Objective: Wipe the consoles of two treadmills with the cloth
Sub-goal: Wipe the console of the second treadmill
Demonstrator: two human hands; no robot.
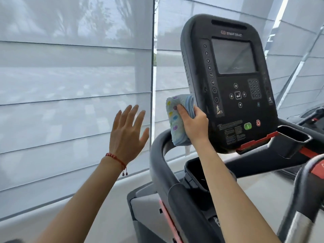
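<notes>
Two bare hands in view. Right hand (192,123) grips a folded light-blue cloth (177,118) with coloured spots, thumb across its outer face, the other fingers hidden behind it. Cloth is pressed against the left side edge of the treadmill console (228,85), low down, beside the column of numbered buttons. Just right of the grip: dark screen (234,57) above, arrow keys and keypad (254,89) level with the cloth, green button (247,126) and red button (258,122) slightly lower. Below the grip, the curved grey handrail (163,165) and a cup holder (194,172). Left hand (128,132) well left of the grip, raised in the air, fingers spread and straight, holding nothing, red bead bracelet (116,159) on the wrist. Behind it, translucent window blinds (75,76). Far right of the grip, part of a second treadmill (313,118), blurred.
</notes>
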